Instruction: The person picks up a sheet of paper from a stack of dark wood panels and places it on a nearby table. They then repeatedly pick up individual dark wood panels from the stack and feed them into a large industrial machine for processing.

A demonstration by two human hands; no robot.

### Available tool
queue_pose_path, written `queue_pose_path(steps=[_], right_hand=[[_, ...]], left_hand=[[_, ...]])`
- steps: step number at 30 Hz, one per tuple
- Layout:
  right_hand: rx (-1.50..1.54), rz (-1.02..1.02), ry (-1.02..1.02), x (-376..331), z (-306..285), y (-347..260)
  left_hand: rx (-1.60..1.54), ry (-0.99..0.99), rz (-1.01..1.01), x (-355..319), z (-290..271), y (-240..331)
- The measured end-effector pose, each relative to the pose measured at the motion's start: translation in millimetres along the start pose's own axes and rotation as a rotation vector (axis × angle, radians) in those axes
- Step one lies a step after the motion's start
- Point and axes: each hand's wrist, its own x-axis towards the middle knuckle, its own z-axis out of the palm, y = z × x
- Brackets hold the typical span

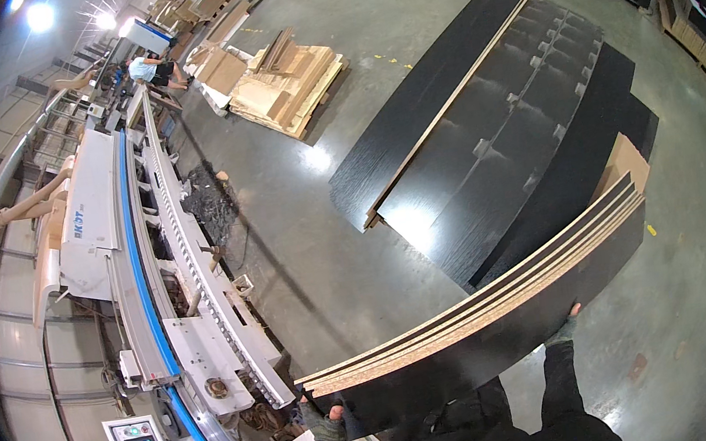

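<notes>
Long stack of black-faced, tan-cored particleboard panels (490, 331) leaned edge-up across both hands; gloved left hand (326, 428) clasped its left end, right hand (564, 329) gripped the lower edge, fingers mostly hidden; wide spacing presumably balanced the length

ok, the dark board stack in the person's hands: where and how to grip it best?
Likely the lower long edge, one hand toward each end, from below on the near side. The stack is long, narrow and on edge, several layers face to face, so a wide hold should steady it. The left hand is at its left end, the right hand toward its right.
</notes>
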Motion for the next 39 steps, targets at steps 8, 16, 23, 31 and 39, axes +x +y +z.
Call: queue_pose_path(steps=[8, 16, 23, 31, 39], right_hand=[[-0.043, -0.034, 0.079, 2.6, 5.1, 2.6], [-0.036, -0.043, 0.013, -28.6, 51.3, 17.4], [-0.105, -0.07, -0.089, -60.9, 121.6, 18.3], [-0.261, -0.067, -0.079, -36.5, 246.3, 65.1], [-0.31, -0.078, 0.044, 12.1, 366.1, 196.1]], left_hand=[[-0.06, 0.029, -0.003, 15.9, 13.4, 3.7], [-0.384, -0.052, -0.092, 34.5, -15.9, -35.6], [-0.435, -0.091, -0.14, 60.1, -54.9, -38.2], [-0.819, 0.015, -0.353, 122.0, -49.5, -94.3], [-0.952, 0.017, -0.499, 257.5, -46.1, -158.1]])
